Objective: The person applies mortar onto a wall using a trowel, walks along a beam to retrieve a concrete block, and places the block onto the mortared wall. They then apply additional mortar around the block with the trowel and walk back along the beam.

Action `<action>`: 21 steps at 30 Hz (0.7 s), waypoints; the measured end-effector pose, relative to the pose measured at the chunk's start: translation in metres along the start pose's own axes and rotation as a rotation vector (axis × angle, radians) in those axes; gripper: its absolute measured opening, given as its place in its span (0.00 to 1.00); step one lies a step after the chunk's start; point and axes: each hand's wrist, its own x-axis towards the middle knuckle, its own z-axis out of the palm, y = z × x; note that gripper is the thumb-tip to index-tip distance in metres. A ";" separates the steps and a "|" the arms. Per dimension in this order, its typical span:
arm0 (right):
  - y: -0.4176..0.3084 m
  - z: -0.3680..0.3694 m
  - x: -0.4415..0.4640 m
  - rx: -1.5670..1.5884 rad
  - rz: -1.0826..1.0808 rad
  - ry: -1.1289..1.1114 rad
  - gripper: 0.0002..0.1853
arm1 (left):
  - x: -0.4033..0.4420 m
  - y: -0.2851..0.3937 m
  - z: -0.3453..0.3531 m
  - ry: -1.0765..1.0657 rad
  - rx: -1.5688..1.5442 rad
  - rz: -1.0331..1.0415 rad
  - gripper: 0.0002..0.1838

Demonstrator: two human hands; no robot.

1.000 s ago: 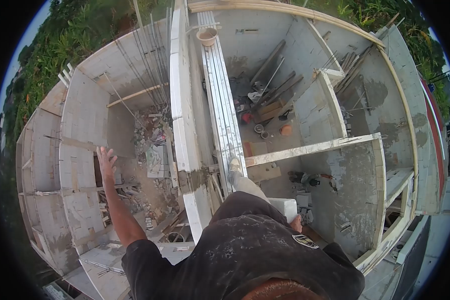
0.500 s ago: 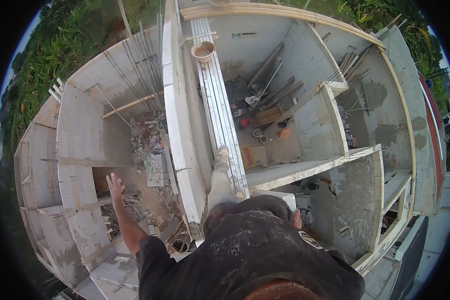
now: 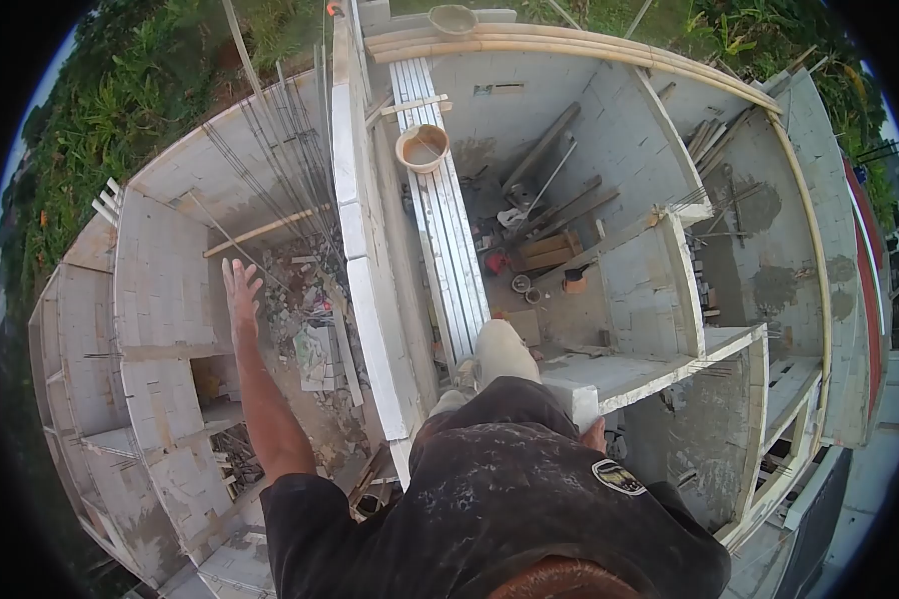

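My left hand is raised out to the left with its fingers spread, touching nothing, above the rubble-strewn room. At my right side my right hand grips a white block, most of which my body hides. Under my feet runs a narrow walkway of metal planks beside the top of a white block wall. A round bucket with brown contents stands on the planks ahead of me.
Wooden boards and small buckets lie on the floor below right. A narrow wall top crosses at the right. Bamboo poles span the far edge, where a shallow basin sits. Thin rods rise at the left.
I have moved forward along the planks, so the bucket appears nearer. My legs have changed position in the stride. My left hand stays raised and spread, and the block remains at my right side.
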 end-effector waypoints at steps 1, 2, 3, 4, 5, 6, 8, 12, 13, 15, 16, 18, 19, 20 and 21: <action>-0.109 0.029 -0.003 -0.008 -0.001 -0.002 0.19 | 0.016 0.014 0.017 -0.025 -0.015 0.024 0.50; -0.186 0.039 -0.005 -0.018 -0.001 -0.005 0.19 | 0.030 0.027 0.033 -0.020 -0.014 0.012 0.50; -0.205 0.036 0.004 -0.025 0.002 -0.011 0.19 | 0.045 0.038 0.049 -0.056 -0.050 0.043 0.50; -0.216 0.028 0.019 -0.028 0.007 -0.017 0.19 | 0.061 0.049 0.060 -0.094 -0.085 0.077 0.49; -0.230 0.026 0.028 -0.027 0.011 -0.018 0.19 | 0.077 0.059 0.067 -0.097 -0.082 0.075 0.49; -0.241 0.031 0.041 0.029 0.015 0.022 0.20 | 0.096 0.071 0.076 -0.095 -0.102 0.084 0.49; -0.288 0.012 0.050 -0.011 0.029 -0.013 0.19 | 0.132 0.091 0.091 -0.086 -0.121 0.092 0.49; -0.338 0.020 0.099 -0.006 0.067 -0.072 0.18 | 0.193 0.137 0.082 -0.046 -0.156 0.067 0.51; -0.349 0.020 0.111 0.060 0.041 -0.048 0.18 | 0.209 0.151 0.080 -0.021 -0.162 0.077 0.52; -0.380 0.002 0.112 0.074 0.146 -0.078 0.17 | 0.231 0.171 0.076 -0.009 -0.174 0.070 0.52; -0.387 0.010 0.126 0.084 0.169 -0.093 0.17 | 0.244 0.181 0.077 0.016 -0.204 0.084 0.51; -0.435 -0.015 0.128 0.123 0.130 -0.048 0.16 | 0.272 0.200 0.080 0.024 -0.202 0.106 0.51; -0.452 -0.018 0.138 0.130 0.126 -0.042 0.16 | 0.285 0.209 0.084 0.036 -0.199 0.119 0.51; -0.467 -0.021 0.147 0.118 0.098 -0.023 0.16 | 0.299 0.217 0.086 0.034 -0.202 0.122 0.51; -0.478 -0.025 0.156 0.104 0.069 -0.004 0.16 | 0.311 0.224 0.088 0.035 -0.209 0.136 0.51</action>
